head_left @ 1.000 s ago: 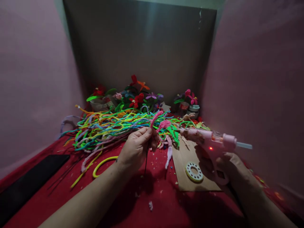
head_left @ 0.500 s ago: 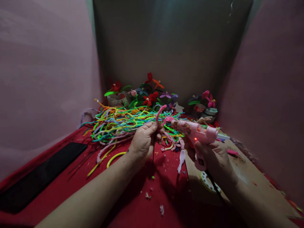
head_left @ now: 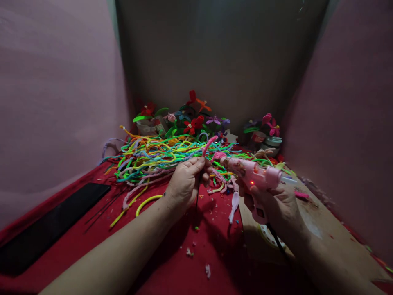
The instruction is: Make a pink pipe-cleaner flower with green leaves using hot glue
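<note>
Pink fuzzy strip (head_left: 211,144): stands up curved from the left hand's pinch, in front of the heap; its lower end is hidden by the fingers.
Left hand (head_left: 186,179): grasping the strip between thumb and forefinger; a thin dark stem (head_left: 198,196) points down below it.
Pink tuft (head_left: 219,155): just right of the left fingers, at the glue gun's nose; whether nozzle and tuft touch, I cannot tell.
Glue gun (head_left: 256,173): pink, nose pointing left, red light lit, a pale glue stick (head_left: 289,180) out the back.
Right hand (head_left: 282,203): wrapped around the gun's handle; hand and gun cover part of the cardboard.
Heap of fuzzy stems (head_left: 162,157): many colours, tangled, close behind the left hand.
Lilac petal (head_left: 234,205): on the red cloth (head_left: 172,266), between the two hands.
Cardboard (head_left: 331,233): under the right forearm; a holed ring (head_left: 265,234) lies on it, partly blocked by the hand and black cord (head_left: 277,241).
Yellow loop (head_left: 146,201): partly behind the left wrist.
Black slab (head_left: 58,225): flat at far left, well apart from both hands.
Fuzzy flowers (head_left: 193,125): behind the heap.
Jar (head_left: 272,143): back right, beside pink blooms (head_left: 271,125).
</note>
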A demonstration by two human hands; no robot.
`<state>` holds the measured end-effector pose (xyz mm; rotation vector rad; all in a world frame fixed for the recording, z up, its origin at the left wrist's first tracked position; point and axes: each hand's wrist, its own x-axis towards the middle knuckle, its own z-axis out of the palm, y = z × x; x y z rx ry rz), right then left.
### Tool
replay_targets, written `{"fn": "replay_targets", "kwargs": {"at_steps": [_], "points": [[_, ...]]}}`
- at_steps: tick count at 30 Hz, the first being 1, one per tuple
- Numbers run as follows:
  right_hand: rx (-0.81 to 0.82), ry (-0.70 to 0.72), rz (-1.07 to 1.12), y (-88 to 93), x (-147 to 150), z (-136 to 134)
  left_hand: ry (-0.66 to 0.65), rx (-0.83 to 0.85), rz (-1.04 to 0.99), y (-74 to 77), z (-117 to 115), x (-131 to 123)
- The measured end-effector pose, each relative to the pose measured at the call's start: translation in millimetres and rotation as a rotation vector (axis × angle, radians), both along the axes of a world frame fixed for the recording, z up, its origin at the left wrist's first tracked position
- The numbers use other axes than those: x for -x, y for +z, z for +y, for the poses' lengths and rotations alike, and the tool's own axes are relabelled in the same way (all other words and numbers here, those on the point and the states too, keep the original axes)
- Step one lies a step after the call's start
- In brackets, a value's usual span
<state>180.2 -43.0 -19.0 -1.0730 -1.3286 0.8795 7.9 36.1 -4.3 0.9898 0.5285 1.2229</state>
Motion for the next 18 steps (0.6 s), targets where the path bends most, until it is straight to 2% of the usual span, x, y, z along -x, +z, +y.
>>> {"fn": "replay_targets", "kwargs": {"at_steps": [6, 10, 14, 18], "points": [[-0.013, -0.046, 0.025, 5.5, 2.4, -0.7, -0.001, 0.0, 0.008, -0.7, -0.8, -0.6], [-0.001, -0.052, 0.026, 2.7, -0.1, -0.2, -0.011, -0.002, 0.005, -1.5, 0.0, -0.8], [0.032, -0.038, 0.023, -0.5, -3.4, 0.1, -0.012, 0.011, 0.002, -1.0, -0.3, -0.9], [0.052, 0.007, 0.018, 7.5, 0.9, -2.2, -0.007, 0.012, 0.003, -0.7, -1.1, -1.0]]}}
